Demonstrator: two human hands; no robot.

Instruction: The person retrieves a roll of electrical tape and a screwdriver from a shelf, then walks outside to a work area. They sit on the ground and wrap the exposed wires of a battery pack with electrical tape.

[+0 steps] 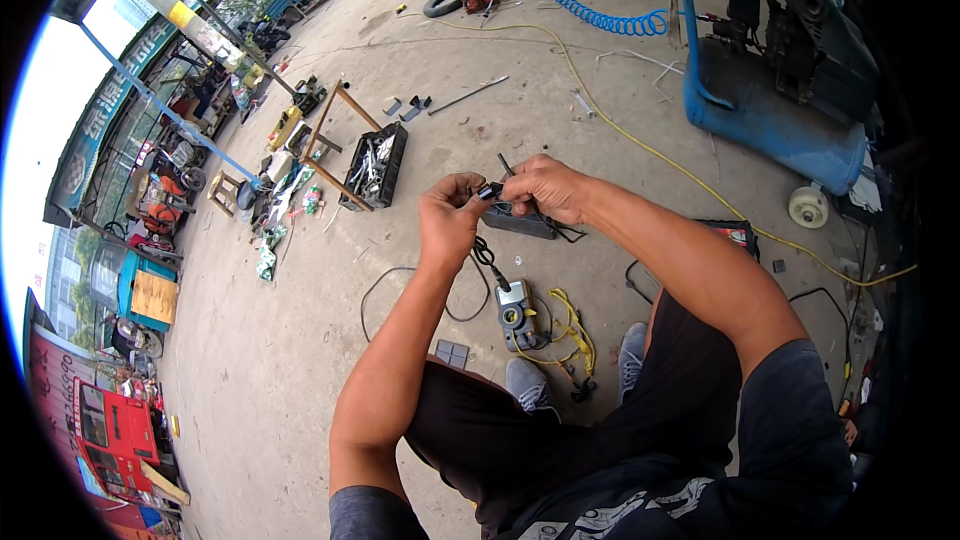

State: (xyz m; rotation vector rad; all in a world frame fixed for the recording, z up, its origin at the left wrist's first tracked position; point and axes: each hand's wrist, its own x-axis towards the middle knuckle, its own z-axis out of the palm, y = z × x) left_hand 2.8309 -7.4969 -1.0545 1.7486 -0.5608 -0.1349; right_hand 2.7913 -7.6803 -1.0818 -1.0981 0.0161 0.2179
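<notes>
My left hand [450, 205] is closed, its thumb and fingers pinching a small black connector [489, 192] with a light, shiny part. Right beside it, my right hand [552, 188] grips a thin black cable [505, 166] whose end sticks up past the fingers. A black box-shaped block [520, 223] lies on the ground beneath my hands, partly hidden by them. From near the left hand a bunched black cord [484, 252] hangs down toward a grey handheld meter [515, 312] with a round dial, in front of my feet. Yellow leads [578, 335] lie beside the meter.
A black crate of tools [376, 165] stands ahead on the left, against a wooden frame [325, 130]. At right is a blue air compressor [770, 130] with a coiled blue hose [610, 20]. A yellow hose [690, 175] crosses the concrete. A small dark tile-like piece [452, 352] lies near my left knee.
</notes>
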